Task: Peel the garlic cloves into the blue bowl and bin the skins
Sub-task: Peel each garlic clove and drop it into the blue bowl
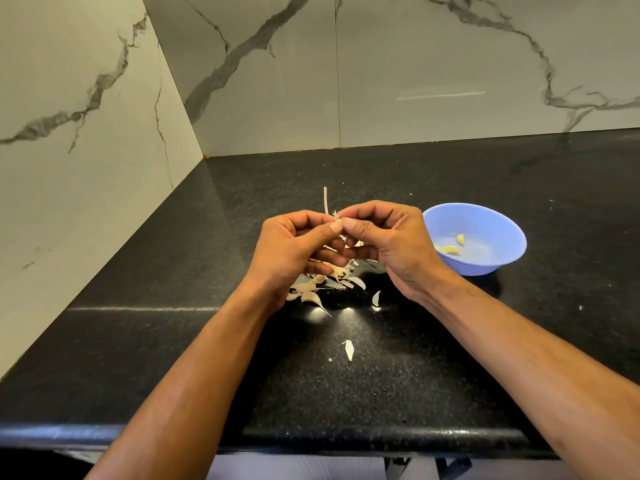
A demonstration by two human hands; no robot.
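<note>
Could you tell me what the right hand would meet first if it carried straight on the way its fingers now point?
Probably the left hand. The right hand points leftward, and both already pinch the same garlic clove at their fingertips, so the clove, then the left fingers, lie directly in line. Depth looks matched, though one view cannot confirm it.

The bench (pixel 450 341) is black speckled stone, polished to a gloss that mirrors the lights. The walls (pixel 415 64) are pale marble-look tile with grey veins and a soft sheen. The blue bowl (pixel 485 223) looks like smooth plastic, slightly matt. The garlic skins (pixel 313 292) are thin, dry and papery; the peeled cloves (pixel 450 250) look smooth and waxy.
</note>
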